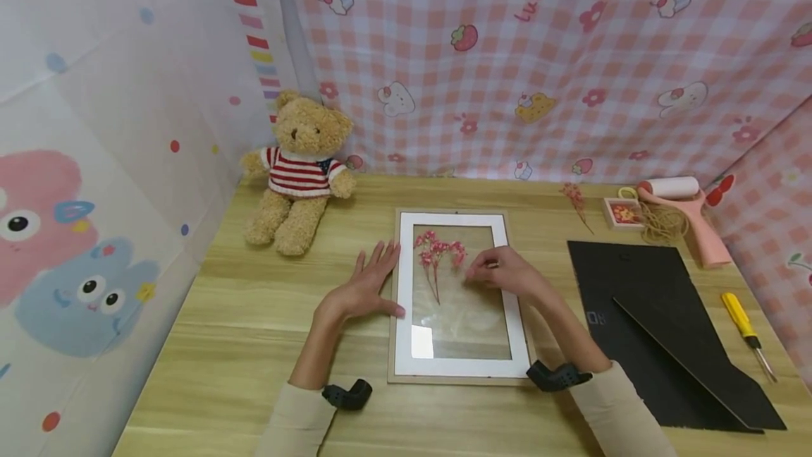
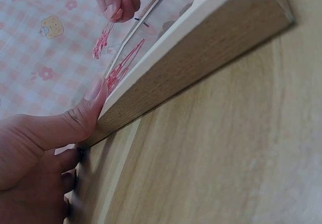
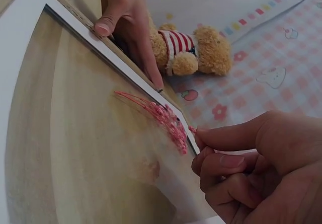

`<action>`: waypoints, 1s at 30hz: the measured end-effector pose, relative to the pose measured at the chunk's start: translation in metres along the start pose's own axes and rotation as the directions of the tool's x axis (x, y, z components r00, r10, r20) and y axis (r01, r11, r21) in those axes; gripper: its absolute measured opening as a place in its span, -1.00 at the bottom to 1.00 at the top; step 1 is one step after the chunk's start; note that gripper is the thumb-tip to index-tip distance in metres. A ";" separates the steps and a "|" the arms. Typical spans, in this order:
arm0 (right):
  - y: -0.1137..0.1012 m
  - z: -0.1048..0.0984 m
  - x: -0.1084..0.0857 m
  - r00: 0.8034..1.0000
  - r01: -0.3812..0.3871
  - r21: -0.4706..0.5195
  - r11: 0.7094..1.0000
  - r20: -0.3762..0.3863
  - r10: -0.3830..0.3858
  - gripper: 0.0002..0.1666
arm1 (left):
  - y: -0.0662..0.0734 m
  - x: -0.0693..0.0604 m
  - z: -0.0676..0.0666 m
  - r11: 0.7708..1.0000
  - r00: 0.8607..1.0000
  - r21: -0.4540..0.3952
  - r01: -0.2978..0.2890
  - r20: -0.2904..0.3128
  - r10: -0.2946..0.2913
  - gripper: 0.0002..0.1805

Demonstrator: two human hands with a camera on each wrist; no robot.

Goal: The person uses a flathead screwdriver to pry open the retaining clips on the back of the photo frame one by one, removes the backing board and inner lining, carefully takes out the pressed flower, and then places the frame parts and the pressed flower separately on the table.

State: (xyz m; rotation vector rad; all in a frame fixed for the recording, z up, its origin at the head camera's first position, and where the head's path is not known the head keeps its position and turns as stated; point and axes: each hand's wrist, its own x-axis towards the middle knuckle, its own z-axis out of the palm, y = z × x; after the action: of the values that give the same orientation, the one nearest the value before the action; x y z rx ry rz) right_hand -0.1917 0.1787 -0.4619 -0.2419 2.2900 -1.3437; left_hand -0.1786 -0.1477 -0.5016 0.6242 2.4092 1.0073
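Fingers of the right hand are pinched on the thin stems of a pink sprig, right over the frame and its clear pane, flower end hanging free. Left hand is spread out along the frame's left side, thumb resting on the edge, not gripping anything.

For handling, I'd treat that pink sprig as next to weightless and brittle (looks dried to me), so the stems are the place to hold it, light pinch only, and stay off the blossoms since they'd probably shed. A second sprig lies on the pane toward the frame's far left corner, and I'd guess it slides easily on something that slick. The frame itself seems stiff and a bit weighty, so grab it by the sides and go easy on the pane.

Right of the frame on the tabletop there's a pair of black boards, one slanted across the other, with a yellow screwdriver further out. Past the frame's far left corner sits a teddy bear, past the far right one a third sprig, twine and a lint roller, checked curtain behind it all
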 end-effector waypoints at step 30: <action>0.056 -0.153 0.004 0.989 -0.115 0.062 0.991 -0.089 0.121 -0.75 | -0.005 0.000 0.002 0.999 0.999 -0.009 -0.038 -0.010 0.038 0.40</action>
State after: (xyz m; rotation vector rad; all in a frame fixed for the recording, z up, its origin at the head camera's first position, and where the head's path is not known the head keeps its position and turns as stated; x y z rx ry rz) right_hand -0.2641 0.3243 -0.4481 -0.0251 2.2978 -1.3831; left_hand -0.1792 -0.1501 -0.5067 0.6653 2.4088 1.0381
